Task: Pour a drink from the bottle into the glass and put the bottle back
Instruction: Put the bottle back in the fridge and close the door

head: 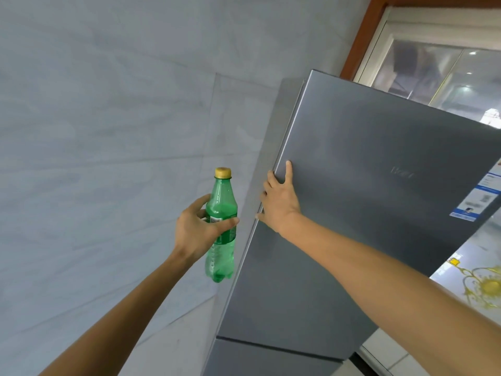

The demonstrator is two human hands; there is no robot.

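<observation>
The left hand [193,229] grips a green see-through plastic bottle [221,202] round its labelled middle, upright in the air with its yellow cap [223,172] on and clear drink inside, just left of the grey fridge door [366,185]. The right hand [280,202] grasps that door's left edge, one finger straight on its face. Pale grey wall tiles [108,131] fill the left, a wood-framed window [433,63] sits far right, and a glossy tiled floor [461,267] with a yellow flower pattern lies near right.
</observation>
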